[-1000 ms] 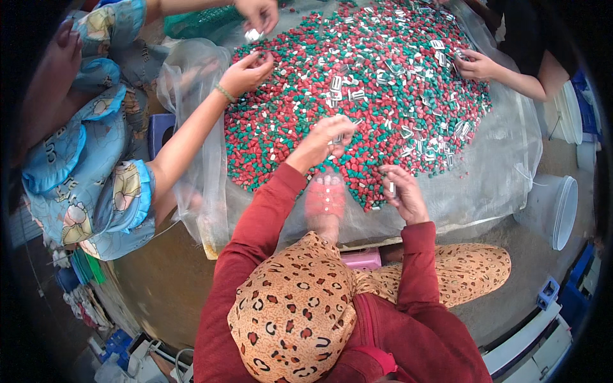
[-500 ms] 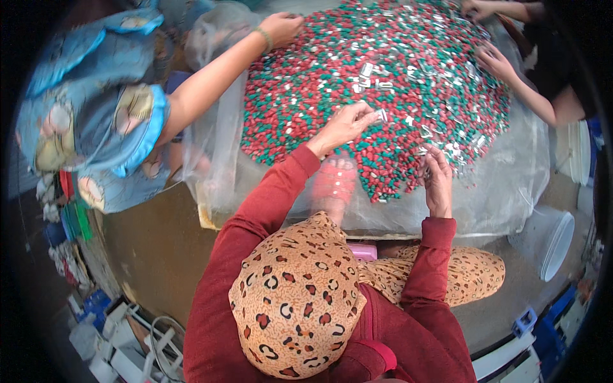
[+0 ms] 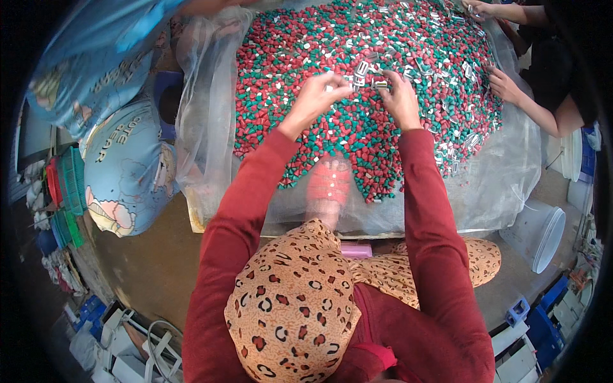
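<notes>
A wide heap of small red and green pieces [image 3: 287,115], mixed with white ones, covers the low table ahead. My left hand [image 3: 313,101] is over its middle, fingers pinched together beside a small white bit; what they hold is too small to make out. Close by on the right, my right hand [image 3: 401,102] pinches a small silver-white rectangular piece [image 3: 380,84] between thumb and fingers. Between the hands lie several loose silver-white rectangular pieces [image 3: 361,69] on top of the heap. Both my arms, in dark red sleeves, reach forward.
Clear sheeting [image 3: 211,115] borders the heap. My foot in a red sandal [image 3: 329,182] rests at its near edge. At right, a co-worker's hand [image 3: 504,84] touches the heap; at left, another person in blue patterned clothing [image 3: 128,159] leans in. A white bucket [image 3: 539,239] stands right.
My left hand has moved slightly left and farther away. My right hand has moved up and left, beside it. The person at left has drawn an arm back from the heap.
</notes>
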{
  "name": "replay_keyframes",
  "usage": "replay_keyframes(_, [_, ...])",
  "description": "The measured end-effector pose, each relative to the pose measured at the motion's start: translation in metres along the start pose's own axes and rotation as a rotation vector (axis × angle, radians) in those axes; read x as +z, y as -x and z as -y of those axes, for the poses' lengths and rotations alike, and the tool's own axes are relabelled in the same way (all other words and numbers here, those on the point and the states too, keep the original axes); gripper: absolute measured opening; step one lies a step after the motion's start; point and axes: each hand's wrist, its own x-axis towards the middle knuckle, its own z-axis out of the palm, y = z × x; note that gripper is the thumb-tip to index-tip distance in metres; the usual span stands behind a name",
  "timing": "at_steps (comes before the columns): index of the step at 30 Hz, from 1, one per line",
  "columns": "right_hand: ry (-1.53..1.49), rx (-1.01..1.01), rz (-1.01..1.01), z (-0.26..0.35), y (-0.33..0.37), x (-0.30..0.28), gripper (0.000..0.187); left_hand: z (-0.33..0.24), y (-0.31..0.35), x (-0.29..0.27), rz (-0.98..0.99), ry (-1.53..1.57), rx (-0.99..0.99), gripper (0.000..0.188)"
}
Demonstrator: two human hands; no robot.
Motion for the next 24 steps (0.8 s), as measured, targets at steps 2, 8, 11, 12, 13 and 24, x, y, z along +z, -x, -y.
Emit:
replay_keyframes(2, [0.100, 0.033, 0.062, 0.015, -0.002, 0.007, 0.044, 0.007, -0.039, 0.009, -0.061, -0.386, 0.265, 0.028])
replay_keyframes(8, [0.160, 0.045, 0.180, 0.009, 0.016, 0.025, 0.029, 0.027, -0.078, 0.025, -0.033, -0.800, 0.324, 0.042])
replay_keyframes(11, [-0.129, 0.095, 0.258, -0.001, 0.031, 0.019, 0.029, 0.034, -0.057, 0.016, 0.008, -0.758, 0.316, 0.041])
replay_keyframes(12, [-0.353, 0.197, 0.270, -0.003, 0.035, 0.012, 0.030, 0.035, -0.049, 0.013, 0.002, -0.751, 0.356, 0.035])
replay_keyframes(13, [-0.434, 0.199, 0.123, 0.000, 0.041, 0.002, 0.032, 0.037, -0.040, 0.006, -0.014, -0.749, 0.386, 0.029])
replay_keyframes(24, [-0.418, -0.007, 0.078, -0.010, 0.035, -0.021, 0.021, 0.019, 0.013, -0.037, 0.004, 0.807, -0.132, 0.027])
